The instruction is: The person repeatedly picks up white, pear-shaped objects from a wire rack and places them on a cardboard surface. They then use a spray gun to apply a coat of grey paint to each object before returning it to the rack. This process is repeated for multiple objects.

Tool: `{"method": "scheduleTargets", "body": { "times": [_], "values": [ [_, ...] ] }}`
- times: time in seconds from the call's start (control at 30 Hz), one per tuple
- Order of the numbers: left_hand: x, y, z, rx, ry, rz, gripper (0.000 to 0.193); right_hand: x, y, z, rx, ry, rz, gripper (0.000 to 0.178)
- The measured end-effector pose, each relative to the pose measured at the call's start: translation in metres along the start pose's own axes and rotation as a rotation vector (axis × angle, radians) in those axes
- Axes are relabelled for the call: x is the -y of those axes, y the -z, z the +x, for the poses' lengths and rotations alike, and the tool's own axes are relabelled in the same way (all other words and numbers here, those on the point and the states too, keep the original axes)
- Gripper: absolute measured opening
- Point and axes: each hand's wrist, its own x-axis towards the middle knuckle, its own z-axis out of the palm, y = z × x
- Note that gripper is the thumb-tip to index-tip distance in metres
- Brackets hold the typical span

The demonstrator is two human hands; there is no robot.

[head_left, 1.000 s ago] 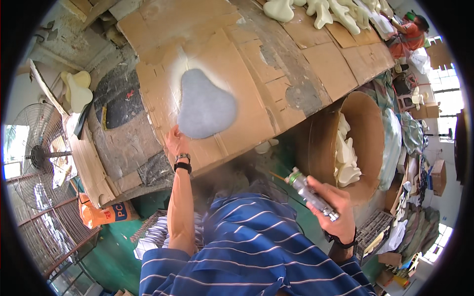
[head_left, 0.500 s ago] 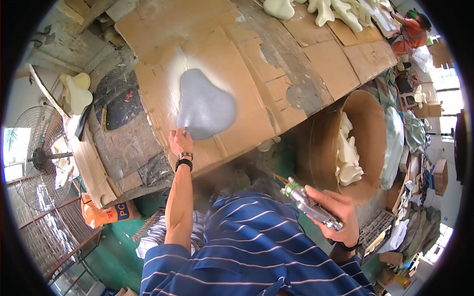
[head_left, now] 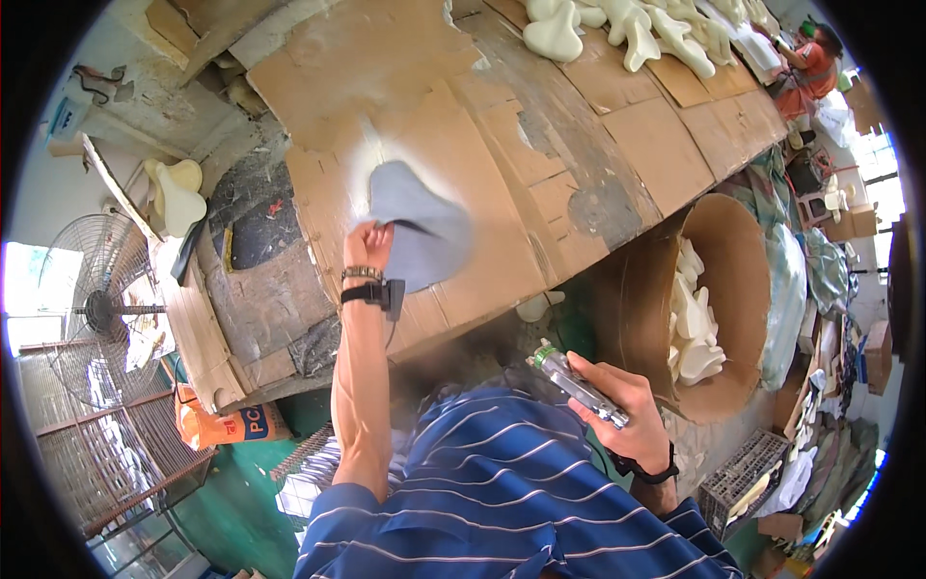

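Observation:
On the cardboard-covered table lies a flat grey saddle-shaped sheet [head_left: 422, 246], with a pale sprayed haze on the cardboard around it. My left hand [head_left: 368, 247] pinches its left edge and lifts it, and a dark fold shows beside the fingertips. A metal spray gun [head_left: 579, 386] with a green part at its nozzle end is gripped in my right hand [head_left: 627, 410]. That hand is off to the right in front of my body, apart from the table. Part of the spray gun is hidden behind the fingers.
Several cream foam saddle shapes [head_left: 637, 34] lie at the table's far right. More foam pieces [head_left: 694, 323] fill a large cardboard drum [head_left: 738, 299]. A fan [head_left: 99, 311] and an orange sack [head_left: 227, 422] stand left. One co-worker [head_left: 810, 72] is at the far right.
My left hand has moved up along the grey sheet's left side and raised its edge. My right hand has moved slightly left with the spray gun. The whole view has shifted a little.

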Motion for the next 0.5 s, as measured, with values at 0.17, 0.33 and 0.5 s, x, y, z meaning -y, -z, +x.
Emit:
{"method": "scheduleTargets", "body": {
  "times": [0.17,0.33,0.5],
  "values": [
    [-0.032,-0.185,-0.091,0.273,-0.29,-0.008,0.039,-0.016,0.005,0.003,-0.022,-0.032,-0.016,0.057],
    [-0.098,-0.178,-0.175,0.43,-0.485,-0.089,0.044,-0.022,0.011,0.019,0.052,0.025,-0.003,0.055],
    [-0.096,-0.126,-0.259,0.199,-0.628,-0.165,0.037,-0.031,0.012,0.048,0.233,0.059,-0.014,0.056]
  ]
}}
